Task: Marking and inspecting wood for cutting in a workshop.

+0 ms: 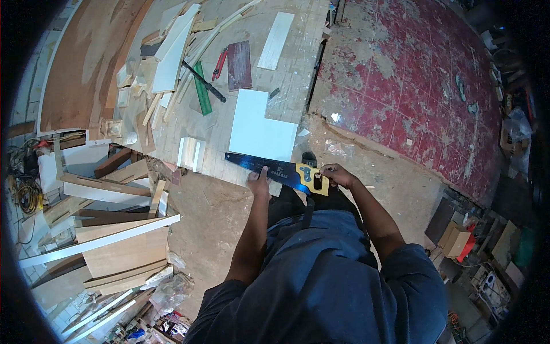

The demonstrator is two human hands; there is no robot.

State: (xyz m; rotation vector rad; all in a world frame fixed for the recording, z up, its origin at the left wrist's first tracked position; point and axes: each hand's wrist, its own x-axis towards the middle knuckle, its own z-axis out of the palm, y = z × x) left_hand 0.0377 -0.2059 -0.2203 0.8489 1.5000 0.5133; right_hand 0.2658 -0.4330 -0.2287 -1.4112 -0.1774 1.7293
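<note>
In the middle of the frame, the left hand pinches the blade of a handsaw, thumb on top. The right hand holds its yellow handle. The saw stretches between them, dark blue and shiny, tip pointing left. Beyond lies a white L-shaped sheet.

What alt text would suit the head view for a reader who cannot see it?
A person holds a yellow-handled handsaw at the edge of a wooden worktable, right hand on the handle, left hand on the blade. A white L-shaped board and wood strips lie there.
</note>
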